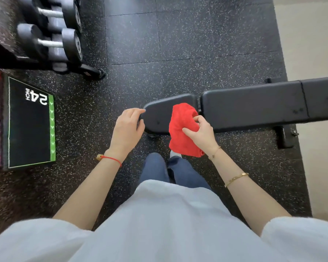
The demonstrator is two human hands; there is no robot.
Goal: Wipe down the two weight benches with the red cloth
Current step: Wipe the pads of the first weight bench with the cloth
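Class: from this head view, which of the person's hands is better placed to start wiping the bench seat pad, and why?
The right hand: it already grips the red cloth over the seat pad. The left hand holds no cloth, only resting at the pad's end.

Red cloth point(182, 127), bunched and crumpled, draped over near edge of black padded weight bench point(254, 108); bench stretching from frame centre to right edge, seat pad and longer back pad end to end.
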